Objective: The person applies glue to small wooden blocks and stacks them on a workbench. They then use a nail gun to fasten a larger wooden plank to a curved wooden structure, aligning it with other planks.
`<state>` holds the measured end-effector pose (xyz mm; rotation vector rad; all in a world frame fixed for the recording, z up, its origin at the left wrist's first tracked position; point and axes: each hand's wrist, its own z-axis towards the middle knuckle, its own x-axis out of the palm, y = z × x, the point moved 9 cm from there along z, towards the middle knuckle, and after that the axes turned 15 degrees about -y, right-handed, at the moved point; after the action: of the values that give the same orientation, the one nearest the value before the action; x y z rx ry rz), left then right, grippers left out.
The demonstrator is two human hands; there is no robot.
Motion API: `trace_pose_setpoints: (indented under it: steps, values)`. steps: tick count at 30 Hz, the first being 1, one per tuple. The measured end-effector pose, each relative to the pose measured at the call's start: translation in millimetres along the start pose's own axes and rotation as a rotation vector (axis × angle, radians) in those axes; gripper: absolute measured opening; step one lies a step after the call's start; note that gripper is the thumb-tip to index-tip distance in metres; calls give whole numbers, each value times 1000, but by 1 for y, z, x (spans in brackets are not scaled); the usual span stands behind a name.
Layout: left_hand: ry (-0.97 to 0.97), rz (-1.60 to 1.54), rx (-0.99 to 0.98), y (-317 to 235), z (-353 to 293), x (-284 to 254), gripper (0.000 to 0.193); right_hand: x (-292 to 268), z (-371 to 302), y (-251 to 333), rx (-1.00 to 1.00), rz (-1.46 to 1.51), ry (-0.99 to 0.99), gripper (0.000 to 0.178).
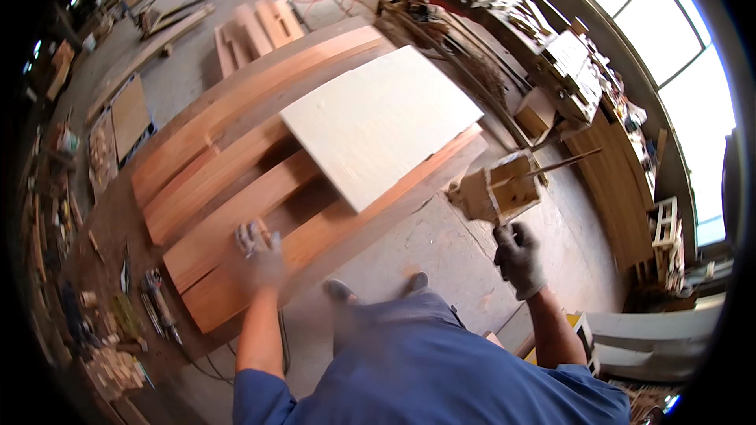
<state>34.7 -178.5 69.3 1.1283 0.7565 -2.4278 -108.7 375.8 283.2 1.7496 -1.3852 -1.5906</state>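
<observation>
My right hand (520,260), in a grey work glove, is closed around the handle of a makeshift wooden pot (482,195). Pale dried stuff cakes its sides, and a thin stick (573,158) juts out of it to the right. It hangs over the floor, right of the workbench. My left hand (261,256), also gloved and a little blurred, lies on the reddish-brown wooden boards (228,256) with its fingers apart. Several such boards lie side by side on the bench. Across their far right part rests a pale flat panel (383,122).
Hand tools (160,304) and small wood blocks (114,370) lie at the bench's left end. Beyond the bench stands a stack of short boards (256,27). A cluttered side bench (571,71) runs below the windows at right. A cable (284,342) hangs near my left forearm.
</observation>
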Motion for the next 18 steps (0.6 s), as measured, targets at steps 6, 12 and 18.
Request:
trace_pose_setpoints:
  steps: [6,12,18]
  values:
    - [-2,-79,-139,-37,-80,-26,60,-130,61,20,-39,125,47,54]
    - [331,-25,-5,-207,-229,-27,57,-177,146,-124,208,270,150,49]
    - [757,-59,-256,-269,-308,40,55,-245,186,-189,337,234,5,37]
